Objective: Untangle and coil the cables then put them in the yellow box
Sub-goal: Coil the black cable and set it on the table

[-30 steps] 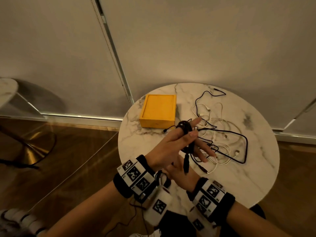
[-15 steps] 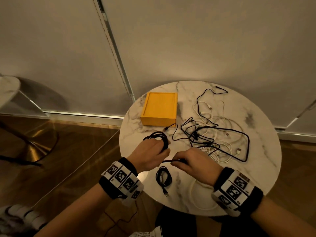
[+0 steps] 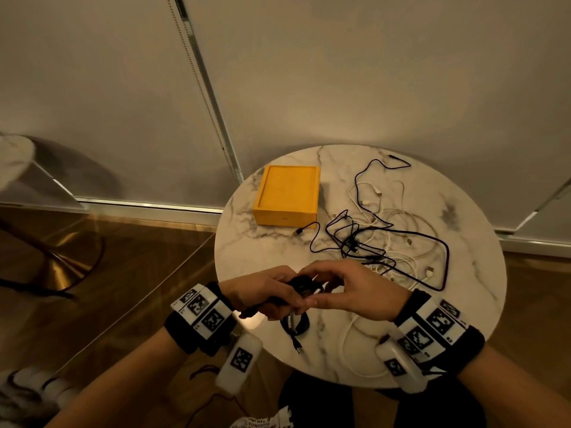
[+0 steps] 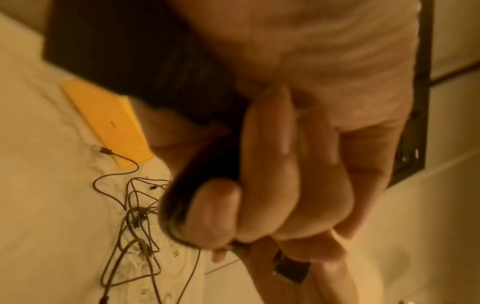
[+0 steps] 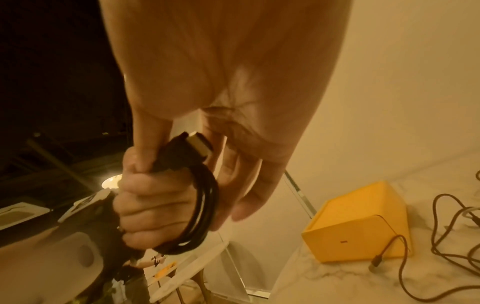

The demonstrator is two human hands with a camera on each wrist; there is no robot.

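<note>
While both hands meet over the near edge of the round marble surface (image 3: 482,304), the entries run as follows.

Item, black coiled cable (image 5: 200,207): held in the left hand (image 3: 262,296), whose fingers curl through and around the loops. Soft, light, springy by the look of it; the loops will likely fan out if let go. Best held across the whole bundle, with the plug end tucked in.

Item, plug (image 5: 197,144): metal-tipped and stiff, at the top of the coil, pinched by the thumb of the right hand (image 3: 355,291). That hand's other fingers hang fairly straight just behind the coil.

Item, second black coil (image 3: 295,325): lies on the surface just below the hands, its tail pointing toward the near edge.

Item, tangle of black and white cables (image 3: 380,242): spread over the right half of the surface, unsorted. Thin, limp, apt to snag; take each by a connector and draw it out slowly.

Item, yellow box (image 3: 287,196): far left on the surface, well apart from the hands; no cable visible in it. A black connector (image 3: 298,231) lies just near of it.

Pose: wrists level, palms turned toward each other, forearms reaching from the near side.
</note>
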